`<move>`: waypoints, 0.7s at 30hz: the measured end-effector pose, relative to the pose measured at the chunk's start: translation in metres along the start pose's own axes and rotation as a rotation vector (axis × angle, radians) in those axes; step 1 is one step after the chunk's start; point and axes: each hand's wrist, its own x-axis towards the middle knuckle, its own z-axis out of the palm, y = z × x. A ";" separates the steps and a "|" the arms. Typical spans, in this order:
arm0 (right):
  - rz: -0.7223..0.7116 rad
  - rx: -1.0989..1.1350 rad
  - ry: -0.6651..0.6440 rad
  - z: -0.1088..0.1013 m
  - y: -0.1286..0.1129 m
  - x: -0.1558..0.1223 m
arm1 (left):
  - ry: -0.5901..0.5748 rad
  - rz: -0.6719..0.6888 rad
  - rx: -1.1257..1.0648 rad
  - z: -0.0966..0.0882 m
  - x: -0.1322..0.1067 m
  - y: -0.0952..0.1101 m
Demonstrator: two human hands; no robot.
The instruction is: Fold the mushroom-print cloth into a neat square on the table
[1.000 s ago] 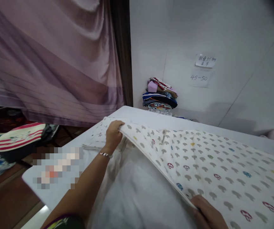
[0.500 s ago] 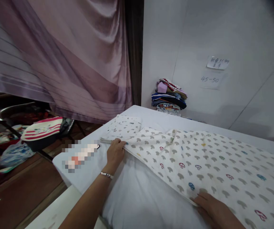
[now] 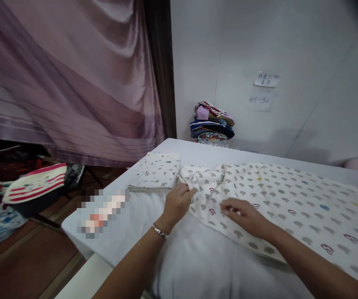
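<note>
On the table sits a folded cloth; beside it, the left hand touches the left end of the spread mushroom-print cloth. The right hand curls over its middle-left. I cannot tell whether either grip is clamped.

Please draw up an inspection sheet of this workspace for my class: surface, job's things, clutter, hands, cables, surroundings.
Surface: white table, partly covered.
Job's things: mushroom-print cloth spread out, rumpled at its left end; folded patterned cloth beside that end.
Clutter: pixelated item near the table's left corner, unidentifiable; fabric stack by the wall; red-striped item off the table.
Left hand: at the mushroom-print cloth's left end; grip unclear.
Right hand: over that cloth, fingers curled; contact unclear.
Cables: nothing seen.
Surroundings: pinkish curtain; pale wall bearing two notes, the lower reading "45-50".
</note>
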 end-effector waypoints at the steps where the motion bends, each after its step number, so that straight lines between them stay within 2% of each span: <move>1: -0.019 0.102 0.081 0.007 -0.002 0.016 | -0.011 0.025 -0.038 0.004 0.000 0.008; 4: 0.010 0.372 0.205 0.037 0.002 0.052 | -0.078 -0.001 -0.150 0.015 -0.007 0.025; 9: 0.061 0.502 0.192 0.074 0.017 0.070 | -0.097 -0.311 -0.526 0.024 -0.027 0.032; 15: 0.049 0.598 0.218 0.088 0.027 0.070 | 0.061 -0.950 -1.066 0.028 -0.022 0.041; 17: 0.025 0.561 0.228 0.090 0.027 0.069 | 0.073 -1.042 -1.149 0.027 -0.019 0.043; 21: -0.066 0.367 0.242 0.092 0.021 0.064 | 0.008 -1.088 -1.145 0.024 -0.017 0.040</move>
